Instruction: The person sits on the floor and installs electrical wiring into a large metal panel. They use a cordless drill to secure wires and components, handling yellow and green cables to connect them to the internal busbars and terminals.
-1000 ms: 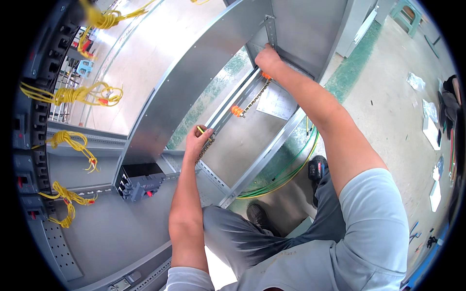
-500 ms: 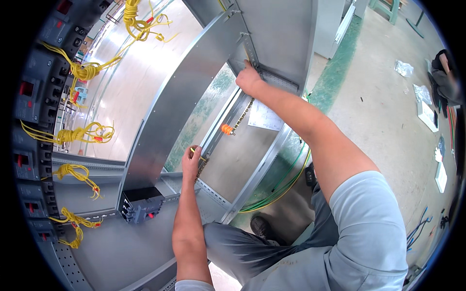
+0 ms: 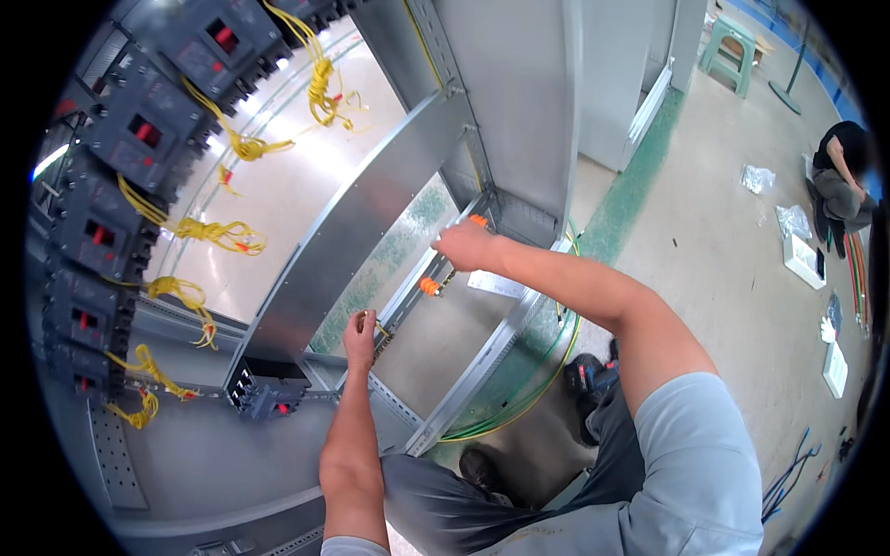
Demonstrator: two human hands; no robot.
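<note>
My left hand (image 3: 360,339) is at the near end of the metal rail (image 3: 410,292) inside a grey cabinet frame. Its fingers are closed, with a small yellowish piece by the fingertips that I cannot make out. Farther along, my right hand (image 3: 466,246) reaches over the same rail, its fingers bent and their tips partly hidden. Close beside it shows an orange ribbed insulator (image 3: 478,221). Between the hands another orange insulator (image 3: 429,286) sits by a dark and yellow patterned strip (image 3: 447,281). A white paper sheet (image 3: 495,284) lies below my right wrist.
Black circuit breakers (image 3: 139,139) with bundled yellow wires (image 3: 218,232) line the left. A single breaker (image 3: 269,389) sits by the curved metal panel (image 3: 348,213). Green and yellow cables (image 3: 519,419) lie on the floor. A person (image 3: 842,176) crouches far right, near white boxes (image 3: 803,261).
My right hand has drawn back from the far corner toward me along the rail, and an orange insulator now shows beside it. My left hand stays near the rail's end. The view has shifted.
</note>
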